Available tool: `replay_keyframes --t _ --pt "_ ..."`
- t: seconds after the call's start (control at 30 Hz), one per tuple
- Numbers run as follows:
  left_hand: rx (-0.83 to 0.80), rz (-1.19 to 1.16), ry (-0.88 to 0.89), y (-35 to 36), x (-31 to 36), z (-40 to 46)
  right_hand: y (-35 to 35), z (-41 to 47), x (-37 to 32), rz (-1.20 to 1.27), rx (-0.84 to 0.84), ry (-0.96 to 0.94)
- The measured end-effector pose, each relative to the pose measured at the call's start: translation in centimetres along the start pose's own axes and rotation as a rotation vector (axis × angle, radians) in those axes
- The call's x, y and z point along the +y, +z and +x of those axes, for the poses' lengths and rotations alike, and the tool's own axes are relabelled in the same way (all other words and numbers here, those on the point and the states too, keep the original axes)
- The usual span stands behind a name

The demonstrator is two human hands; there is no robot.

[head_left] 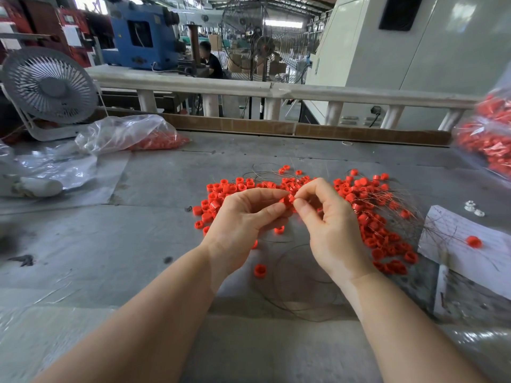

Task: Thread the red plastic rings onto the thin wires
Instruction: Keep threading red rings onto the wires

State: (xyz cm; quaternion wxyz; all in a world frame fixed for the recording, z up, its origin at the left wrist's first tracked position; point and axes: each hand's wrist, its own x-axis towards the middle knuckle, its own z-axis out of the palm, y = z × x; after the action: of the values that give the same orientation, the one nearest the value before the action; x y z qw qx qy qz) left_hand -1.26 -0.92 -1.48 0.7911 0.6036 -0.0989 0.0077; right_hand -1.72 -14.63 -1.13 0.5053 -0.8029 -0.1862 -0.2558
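A small white fan [49, 87] stands at the far left of the grey desk [138, 244], with a clear plastic bag of red pieces [130, 138] lying just beside it. Another bulging bag of red pieces [489, 134] sits at the right edge, and a lined sheet of paper [470, 244] lies near it. Loose red rings [373, 217] are scattered across the middle, tangled with thin wires [304, 286] that loop toward the person. Above the pile, the left hand [243, 217] pinches one red ring [288, 200] between thumb and forefinger. The right hand [329, 217], fingers curled, pinches at that ring's edge, seemingly on a wire too fine to make out.
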Motion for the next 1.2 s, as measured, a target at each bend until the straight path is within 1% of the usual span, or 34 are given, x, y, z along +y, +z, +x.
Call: replay_keyframes --t 0.13,0.23,0.37,0.5,0.63,0.8,0.93,1.07,1.13,1.2 --pt "0.021 -0.064 -0.004 0.0 0.0 0.0 -0.1 0.0 0.1 0.068 0.065 0.075" --pt "0.019 -0.086 -0.006 0.1 0.0 0.0 -0.2 0.0 0.5 -0.02 0.096 0.105" --pt "0.017 -0.112 -0.017 0.0 0.1 0.0 -0.2 -0.1 0.7 -0.136 0.096 0.094" --pt "0.013 -0.152 -0.042 0.1 0.2 -0.1 -0.2 -0.1 0.6 -0.163 0.089 0.098" --pt "0.005 -0.207 -0.065 0.3 0.4 -0.1 -0.5 0.0 0.3 -0.14 0.099 0.105" --pt "-0.024 -0.254 -0.083 0.2 0.6 -0.2 -0.4 0.0 0.0 -0.128 0.117 0.07" --pt "-0.042 -0.281 -0.087 0.2 0.7 -0.2 -0.4 0.0 0.1 -0.096 0.098 0.069" --pt "-0.023 -0.291 -0.087 0.3 0.8 -0.1 -0.7 0.3 0.0 -0.026 0.135 0.135" --pt "-0.003 -0.277 -0.092 0.3 0.8 -0.1 -1.0 0.3 0.2 -0.076 0.167 0.187" --pt "0.016 -0.255 -0.101 0.3 0.8 -0.1 -1.2 0.3 0.6 -0.198 0.134 0.266"
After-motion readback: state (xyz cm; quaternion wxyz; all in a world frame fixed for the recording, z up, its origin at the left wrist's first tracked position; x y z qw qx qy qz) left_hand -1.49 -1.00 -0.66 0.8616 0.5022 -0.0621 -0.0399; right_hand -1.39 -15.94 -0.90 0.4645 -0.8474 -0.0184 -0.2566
